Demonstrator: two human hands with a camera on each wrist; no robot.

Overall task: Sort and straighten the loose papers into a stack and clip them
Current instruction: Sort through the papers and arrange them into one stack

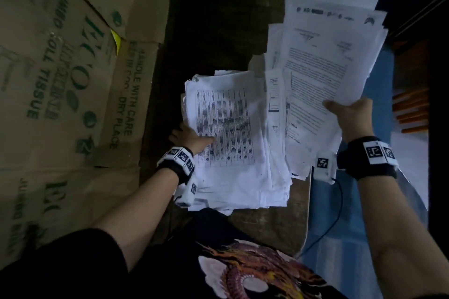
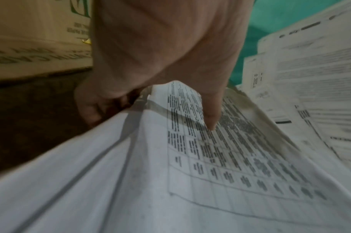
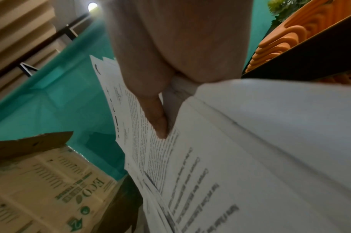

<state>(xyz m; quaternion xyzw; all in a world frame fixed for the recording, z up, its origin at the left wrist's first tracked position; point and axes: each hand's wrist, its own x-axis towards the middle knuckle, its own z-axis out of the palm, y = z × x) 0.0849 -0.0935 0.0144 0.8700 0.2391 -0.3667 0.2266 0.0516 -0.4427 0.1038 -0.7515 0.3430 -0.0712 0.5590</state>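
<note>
Though blur hides the print, both hands (image 1: pixel 192 137) (image 1: pixel 349 114) grip papers (image 1: pixel 233 128).

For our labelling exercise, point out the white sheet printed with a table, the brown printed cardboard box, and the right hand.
white sheet printed with a table (image 1: pixel 226 126): head view, middle of grid.
brown printed cardboard box (image 1: pixel 56 85): head view, printed side.
right hand (image 1: pixel 349 116): head view, back of hand.

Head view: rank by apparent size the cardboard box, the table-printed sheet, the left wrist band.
1. cardboard box, fills most of the left side, cut off by the frame.
2. table-printed sheet, top of the bundle the left hand grips.
3. left wrist band, clearly smallest.
</note>
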